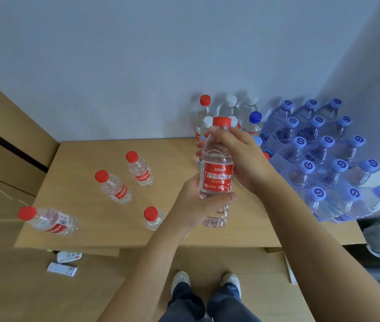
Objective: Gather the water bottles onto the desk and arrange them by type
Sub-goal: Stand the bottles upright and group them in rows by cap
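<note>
Head view shows both your hands gripping 1 red-capped water bottle above the desk: left hand wraps its base, right hand curls round its shoulder

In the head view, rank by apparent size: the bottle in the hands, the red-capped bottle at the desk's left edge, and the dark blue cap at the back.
1. Held bottle, looks largest, but it is nearest the camera.
2. Left-edge bottle.
3. Dark blue cap, clearly smallest.
Both hands, left and right, grip the held bottle.
</note>
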`<state>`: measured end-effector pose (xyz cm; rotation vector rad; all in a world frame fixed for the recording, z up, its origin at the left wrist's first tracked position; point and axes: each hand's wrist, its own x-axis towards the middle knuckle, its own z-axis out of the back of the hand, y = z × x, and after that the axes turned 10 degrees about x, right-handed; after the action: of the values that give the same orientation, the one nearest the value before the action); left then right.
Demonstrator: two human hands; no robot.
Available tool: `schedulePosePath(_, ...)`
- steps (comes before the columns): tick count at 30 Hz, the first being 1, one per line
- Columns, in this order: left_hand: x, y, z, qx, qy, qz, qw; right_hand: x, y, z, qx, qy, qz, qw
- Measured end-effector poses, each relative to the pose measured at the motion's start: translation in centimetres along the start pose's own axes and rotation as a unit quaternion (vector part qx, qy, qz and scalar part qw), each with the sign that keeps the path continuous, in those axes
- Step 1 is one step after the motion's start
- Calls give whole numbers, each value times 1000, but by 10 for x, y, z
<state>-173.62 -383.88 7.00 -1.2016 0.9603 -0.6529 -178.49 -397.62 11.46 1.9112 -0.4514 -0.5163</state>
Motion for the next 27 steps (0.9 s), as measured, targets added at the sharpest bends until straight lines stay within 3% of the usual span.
schedulePosePath(9, -1, 8, -7, 6, 4, 24, 1000, -4, -6, 7, -3, -2, -17, 1000)
schedulePosePath(15, 11, 23, -15, 15, 12, 38, 999, -6, -14, 26, -162, -35, 4, 986)
schedulePosePath(21, 32, 52, -25, 71, 54, 72, 993, -14, -26, 53, -184, -41, -12, 982)
schedulePosePath(27, 56, 89, -35, 159, 30, 71, 984, -23, -49, 71, -208, -52, -25, 976)
